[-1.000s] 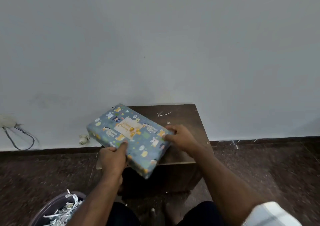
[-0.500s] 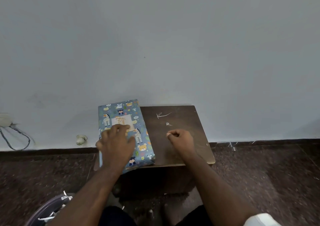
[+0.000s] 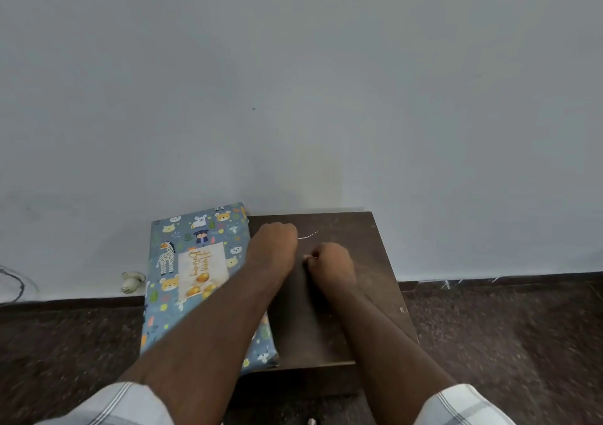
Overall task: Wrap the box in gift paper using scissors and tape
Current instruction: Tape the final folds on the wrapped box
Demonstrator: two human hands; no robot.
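Observation:
The box (image 3: 195, 261), wrapped in blue animal-print gift paper with a "Happy Birthday" label, lies flat on the left part of a small dark wooden table (image 3: 359, 261) and overhangs its left and front edges. My left hand (image 3: 274, 251) is off the box and over the table. Its fingers are curled at the near end of a thin white paper sliver (image 3: 311, 234). My right hand (image 3: 331, 263) rests on the table just right of it, fingers curled with the tips pinched together. Whether anything sits between them is hidden. No scissors or tape are in view.
The table stands against a plain grey wall (image 3: 293, 82) on a dark speckled floor (image 3: 505, 343). A small white fitting (image 3: 132, 281) and a dark cable (image 3: 16, 284) are at the wall's base on the left.
Both hands set the wrapped box down on the table's left side. My left hand then left the box and moved right to the paper sliver. My right hand stayed mid-table.

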